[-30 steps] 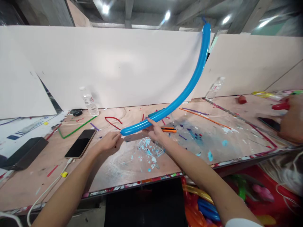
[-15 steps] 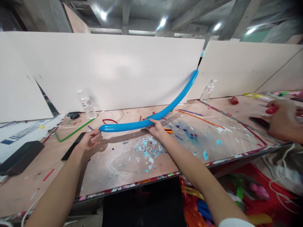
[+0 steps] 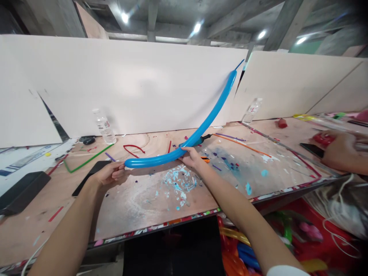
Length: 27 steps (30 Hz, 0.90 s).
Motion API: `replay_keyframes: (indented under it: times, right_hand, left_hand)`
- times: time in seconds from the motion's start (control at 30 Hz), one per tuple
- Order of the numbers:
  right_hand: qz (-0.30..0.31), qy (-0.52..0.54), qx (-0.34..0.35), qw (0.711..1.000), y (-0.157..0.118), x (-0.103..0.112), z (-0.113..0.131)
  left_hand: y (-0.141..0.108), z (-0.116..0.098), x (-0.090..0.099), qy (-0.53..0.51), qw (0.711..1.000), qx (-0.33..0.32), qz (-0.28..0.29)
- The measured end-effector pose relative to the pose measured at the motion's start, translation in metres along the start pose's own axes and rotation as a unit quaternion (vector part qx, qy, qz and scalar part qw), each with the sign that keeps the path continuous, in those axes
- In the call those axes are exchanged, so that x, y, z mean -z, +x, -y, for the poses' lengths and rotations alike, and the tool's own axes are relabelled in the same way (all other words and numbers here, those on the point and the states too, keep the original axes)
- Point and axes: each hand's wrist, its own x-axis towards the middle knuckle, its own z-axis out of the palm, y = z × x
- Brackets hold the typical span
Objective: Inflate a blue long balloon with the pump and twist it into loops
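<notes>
A long blue modelling balloon (image 3: 211, 117) curves above the worktable, its far end rising in front of the white panel to a thin uninflated tip. My left hand (image 3: 111, 173) pinches the near end of it, fingers curled. Around its middle my right hand (image 3: 191, 158) is closed, thumb and fingers gripping the balloon. Behind the balloon, partly covered by it, lies a balloon pump (image 3: 202, 139) with a blue body and black end. An orange-handled cutter (image 3: 205, 159) shows just beyond my right hand.
A bottle (image 3: 104, 126) and a second bottle (image 3: 252, 110) stand by the panels. At left lie a black phone (image 3: 91, 177) and a dark box (image 3: 23, 193). A co-worker's hand (image 3: 342, 151) holds something red at right. A red bin (image 3: 330, 226) with balloons sits below the table edge.
The balloon's far end has swung upward and slightly left, showing its thin tip. Its middle has bent more and uncovered the pump. My left hand has turned and lowered slightly.
</notes>
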Motion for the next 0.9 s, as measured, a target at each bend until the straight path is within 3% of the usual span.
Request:
replay_keyframes:
  times: [0.27, 0.37, 0.5, 0.63, 0.7, 0.8, 0.9]
  right_hand:
    - [-0.018, -0.035, -0.002, 0.999, -0.001, -0.002, -0.004]
    - [-0.011, -0.047, 0.000, 0.999, -0.003, -0.004, -0.005]
    - [0.015, -0.038, 0.040, 0.998, -0.012, -0.012, 0.002]
    - [0.123, -0.108, 0.051, 0.985, -0.024, -0.020, -0.003]
    - [0.176, -0.209, 0.056, 0.960, -0.031, -0.024, -0.015]
    - [0.211, -0.364, 0.093, 0.903, -0.045, -0.034, -0.035]
    - [0.223, -0.413, 0.112, 0.876, -0.066, -0.048, -0.043]
  left_hand:
    - [-0.007, 0.000, -0.006, -0.001, 1.000, 0.011, 0.023]
    - [-0.006, -0.002, -0.006, -0.001, 1.000, 0.014, 0.009]
    - [-0.002, -0.007, -0.013, 0.041, 0.998, -0.033, -0.029]
    - [0.006, -0.004, -0.044, 0.080, 0.989, -0.115, -0.036]
    - [0.011, 0.005, -0.067, 0.130, 0.979, -0.156, -0.029]
    - [0.017, 0.024, -0.101, 0.160, 0.973, -0.167, -0.023]
    - [0.019, 0.040, -0.125, 0.199, 0.962, -0.186, -0.019]
